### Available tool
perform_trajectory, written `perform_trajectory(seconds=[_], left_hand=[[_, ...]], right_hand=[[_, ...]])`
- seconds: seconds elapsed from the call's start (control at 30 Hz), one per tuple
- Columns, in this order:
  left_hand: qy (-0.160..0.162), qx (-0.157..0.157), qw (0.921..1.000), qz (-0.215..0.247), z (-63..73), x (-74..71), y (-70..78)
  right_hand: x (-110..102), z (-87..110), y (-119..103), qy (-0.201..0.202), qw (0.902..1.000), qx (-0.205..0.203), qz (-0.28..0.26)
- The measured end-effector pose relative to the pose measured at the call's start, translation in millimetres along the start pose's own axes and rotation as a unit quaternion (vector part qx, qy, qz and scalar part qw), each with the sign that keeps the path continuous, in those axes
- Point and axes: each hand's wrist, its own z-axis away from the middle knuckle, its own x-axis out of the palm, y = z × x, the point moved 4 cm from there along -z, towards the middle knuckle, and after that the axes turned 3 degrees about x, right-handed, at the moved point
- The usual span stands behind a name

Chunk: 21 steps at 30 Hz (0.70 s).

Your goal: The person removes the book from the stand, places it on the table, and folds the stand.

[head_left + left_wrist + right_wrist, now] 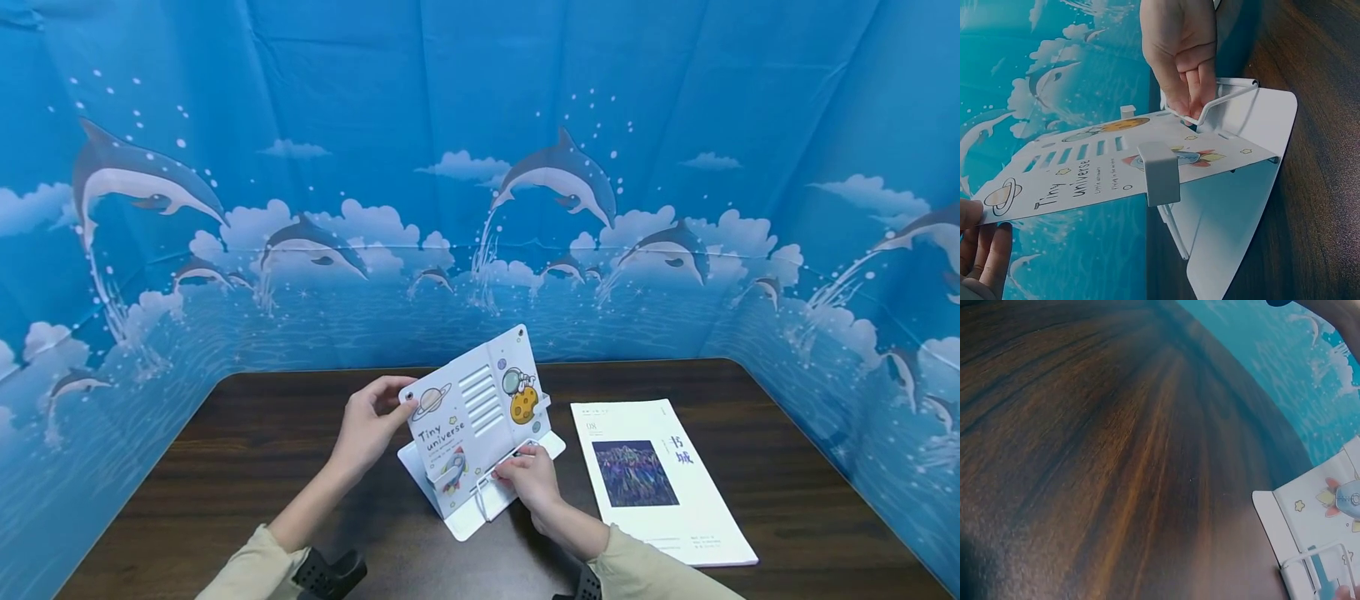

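Observation:
A white book stand [448,447] with "Tiny universe", planet, rocket and astronaut prints stands on the table, its slotted back panel tilted up from a flat base [1229,215]. At the panel's upper left corner, my left hand [371,425] pinches the edge, thumb in front and fingers behind. My right hand [534,482] is low at the panel's front, holding a white wire bracket [1230,95] between thumb and fingers. Only fingertips of that hand [1344,592] show in the right wrist view. A white clip [1161,175] juts from the panel's side.
To the right of the stand lies a white magazine [705,508] with a dark picture on its cover. Dark wood table [247,467] surrounds both. A blue dolphin-print curtain [420,192] rises behind the table and along its sides.

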Motion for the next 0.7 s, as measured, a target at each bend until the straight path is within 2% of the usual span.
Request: perform_trajectory(seconds=[0.2,0.4,0.7], left_hand=[[0.001,-0.002,1.0000,0.002,0.6,0.5,-0.7],[-0.006,-0.002,1.0000,0.004,1.3,0.2,-0.2],[-0.015,0.000,0.9999,0.009,7.9,-1.6,3.5]], right_hand=[[3.1,0.5,-0.1,-0.006,0.9988,0.006,-0.048],[4.0,0.3,-0.1,0.000,0.9985,0.012,-0.053],[7.8,-2.3,1.3,-0.012,0.9981,0.007,-0.061]])
